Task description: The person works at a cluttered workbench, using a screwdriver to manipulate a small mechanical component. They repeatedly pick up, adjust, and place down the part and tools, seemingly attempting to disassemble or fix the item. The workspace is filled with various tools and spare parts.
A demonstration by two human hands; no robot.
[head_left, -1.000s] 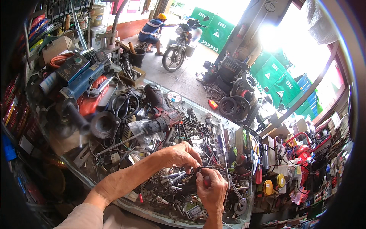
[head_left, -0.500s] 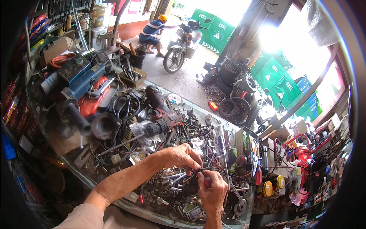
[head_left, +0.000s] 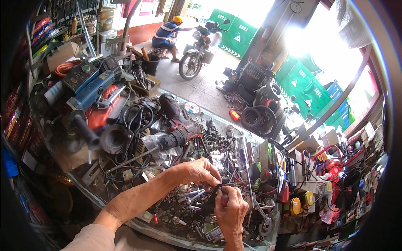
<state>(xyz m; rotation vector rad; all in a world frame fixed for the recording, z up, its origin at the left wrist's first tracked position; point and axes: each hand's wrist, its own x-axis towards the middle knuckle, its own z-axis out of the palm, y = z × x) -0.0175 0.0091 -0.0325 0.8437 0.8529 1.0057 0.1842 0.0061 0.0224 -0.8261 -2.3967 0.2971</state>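
Over the middle of the cluttered bench, my left hand [head_left: 200, 172] reaches in from the left, thumb and fingertips pinched on a small dark part [head_left: 219, 186]. What exactly this part is, I cannot make out. Just below and right of it, my right hand [head_left: 233, 209] is closed round a red-handled tool [head_left: 225, 200]; the rest of that tool is hidden by the fingers. Both hands nearly meet at the dark part. Beneath them lie loose sockets, springs [head_left: 206, 196], bolts and small metal pieces.
A cordless drill [head_left: 181, 134] with a long bit lies beyond my left forearm. Left of it are a wire cup brush [head_left: 114, 139] and a blue power tool [head_left: 93, 88]. Scissors [head_left: 281, 172] stand at right. Further off, a person [head_left: 166, 37] sits beside a motorcycle [head_left: 197, 54].
My right hand has shifted slightly left with the red-handled tool, closer to the dark part. My left hand stays almost where it was.
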